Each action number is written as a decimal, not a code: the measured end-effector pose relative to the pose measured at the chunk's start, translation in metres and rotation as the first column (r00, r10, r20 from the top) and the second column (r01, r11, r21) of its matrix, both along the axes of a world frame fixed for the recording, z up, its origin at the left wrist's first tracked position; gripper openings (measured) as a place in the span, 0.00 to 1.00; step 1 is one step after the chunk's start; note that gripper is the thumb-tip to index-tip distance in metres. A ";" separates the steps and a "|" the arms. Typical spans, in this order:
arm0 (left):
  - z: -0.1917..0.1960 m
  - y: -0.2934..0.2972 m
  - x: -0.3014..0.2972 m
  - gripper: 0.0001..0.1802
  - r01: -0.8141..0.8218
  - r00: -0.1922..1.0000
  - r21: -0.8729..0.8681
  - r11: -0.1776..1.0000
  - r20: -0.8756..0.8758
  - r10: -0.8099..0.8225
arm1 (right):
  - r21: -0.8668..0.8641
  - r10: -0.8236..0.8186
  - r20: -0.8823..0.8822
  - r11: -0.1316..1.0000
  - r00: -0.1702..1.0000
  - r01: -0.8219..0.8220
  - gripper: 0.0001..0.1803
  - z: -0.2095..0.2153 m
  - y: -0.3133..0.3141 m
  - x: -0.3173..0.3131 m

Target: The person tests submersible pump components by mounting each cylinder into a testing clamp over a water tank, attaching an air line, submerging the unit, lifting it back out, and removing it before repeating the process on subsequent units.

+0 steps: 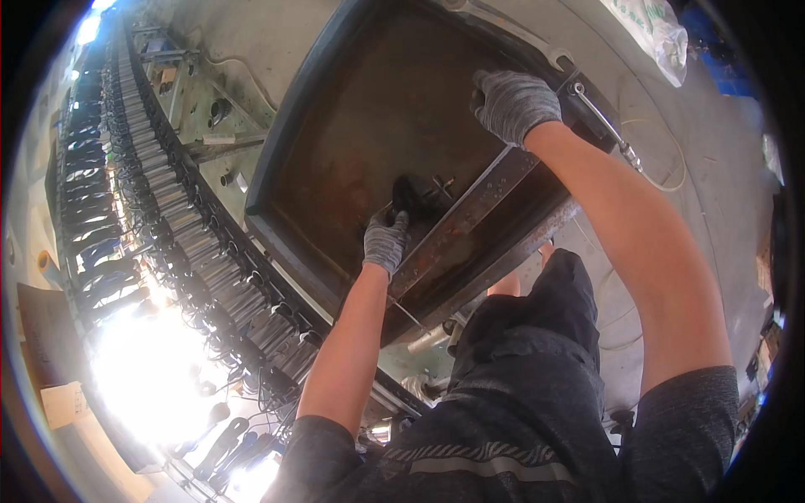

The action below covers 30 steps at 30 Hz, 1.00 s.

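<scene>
Both my hands wear grey knit gloves over a large dark metal tray point(335, 109) with raised edges. Low in the tray, my left hand point(387, 241) is closed, fingertips against a small black object point(408, 194) whose kind I cannot make out. Thin metal pieces point(443, 186) lie just right of it. My right hand point(516, 107) is curled into a fist above the tray's right side; whatever it may hold is hidden. A ratchet wrench point(602, 117) rests across the right rim, near that hand. Along the far rim lies a long combination wrench point(503, 23).
A long curved conveyor-like rack point(180, 214) with close rows of bars and black fittings runs along the left, beside strong glare. A rusty flat metal bar point(470, 222) spans the tray's near side. A white plastic bag point(650, 33) lies on the floor at far right.
</scene>
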<state>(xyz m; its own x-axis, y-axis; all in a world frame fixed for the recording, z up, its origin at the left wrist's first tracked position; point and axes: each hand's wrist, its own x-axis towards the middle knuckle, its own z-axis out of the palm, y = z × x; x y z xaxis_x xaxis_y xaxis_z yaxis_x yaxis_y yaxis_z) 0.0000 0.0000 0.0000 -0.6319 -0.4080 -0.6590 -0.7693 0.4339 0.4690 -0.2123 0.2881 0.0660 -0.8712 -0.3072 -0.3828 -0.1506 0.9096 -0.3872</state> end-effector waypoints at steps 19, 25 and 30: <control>0.080 -0.029 0.010 0.24 -0.194 0.966 0.294 0.936 -0.111 0.235 | 0.033 -0.008 -0.022 0.999 1.000 0.009 0.19 0.006 -0.001 0.000; 0.176 -0.011 0.029 0.27 -0.194 0.928 0.348 0.917 -0.239 0.287 | 0.049 0.009 -0.042 0.999 0.999 -0.007 0.18 0.005 -0.004 0.004; 0.242 0.013 0.051 0.27 -0.279 0.899 0.321 0.905 -0.243 0.363 | 0.056 0.010 -0.047 0.998 0.999 -0.007 0.20 0.002 -0.004 0.004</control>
